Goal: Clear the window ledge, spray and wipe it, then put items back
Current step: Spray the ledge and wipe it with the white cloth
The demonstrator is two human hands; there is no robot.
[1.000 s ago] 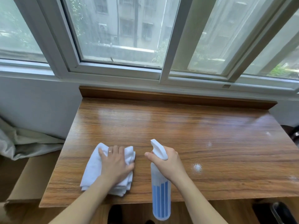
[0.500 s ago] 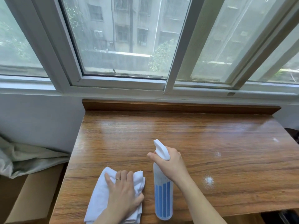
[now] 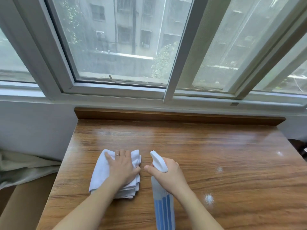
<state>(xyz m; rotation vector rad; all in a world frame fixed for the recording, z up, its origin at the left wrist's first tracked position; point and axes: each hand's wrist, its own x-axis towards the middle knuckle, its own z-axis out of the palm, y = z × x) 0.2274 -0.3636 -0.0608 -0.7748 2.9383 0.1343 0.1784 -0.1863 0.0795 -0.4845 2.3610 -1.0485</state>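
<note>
Window ledge (image 3: 182,143), a brown wood-grain desk top below a white-framed window (image 3: 116,90), shows wet spray patches (image 3: 208,198) near its right side. On its near left part lies a folded white cloth (image 3: 101,173); the left hand (image 3: 123,168) presses flat on it, fingers (image 3: 123,154) straight and spread. Just beside it, the right hand (image 3: 167,175) grips a blue-and-white spray bottle (image 3: 163,208) by the neck, nozzle aimed away.
</note>
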